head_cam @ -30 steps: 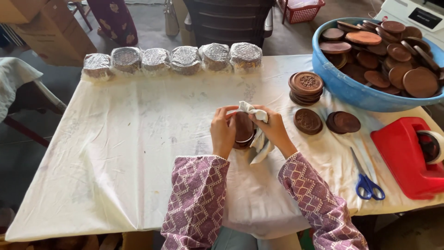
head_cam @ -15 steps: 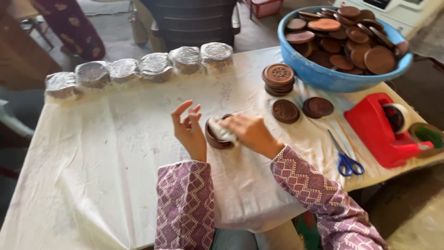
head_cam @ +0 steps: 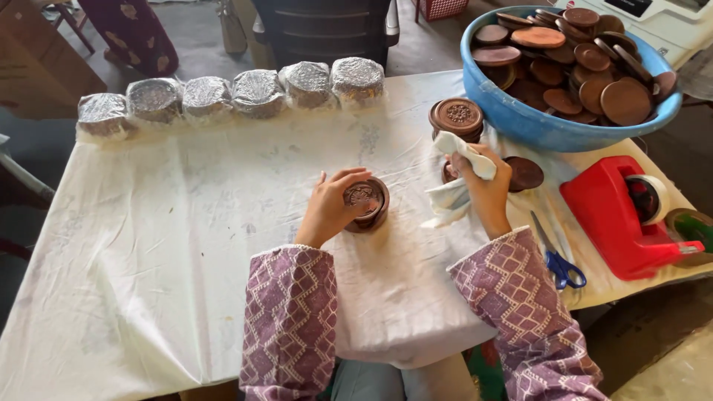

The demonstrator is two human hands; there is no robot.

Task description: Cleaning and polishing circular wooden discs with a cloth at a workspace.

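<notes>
My left hand [head_cam: 332, 206] rests on a small stack of brown round discs [head_cam: 367, 203] standing on the white cloth in the middle of the table [head_cam: 148, 245], fingers curled around its left side. My right hand [head_cam: 484, 186] is to the right of it, gripping a crumpled white cloth [head_cam: 459, 172]. That hand hovers over a loose brown disc, close to a second loose disc [head_cam: 524, 173] and just in front of another stack of patterned discs [head_cam: 456, 119].
A blue basin [head_cam: 549, 126] full of brown discs sits at the back right. Several foil-wrapped stacks [head_cam: 232, 95] line the far edge. A red tape dispenser [head_cam: 620, 219] and blue-handled scissors [head_cam: 555, 256] lie at the right. A dark chair [head_cam: 323, 30] stands behind the table.
My right hand has left the centre stack and moved right with the white cloth toward the loose discs. My left hand has come down onto the stack.
</notes>
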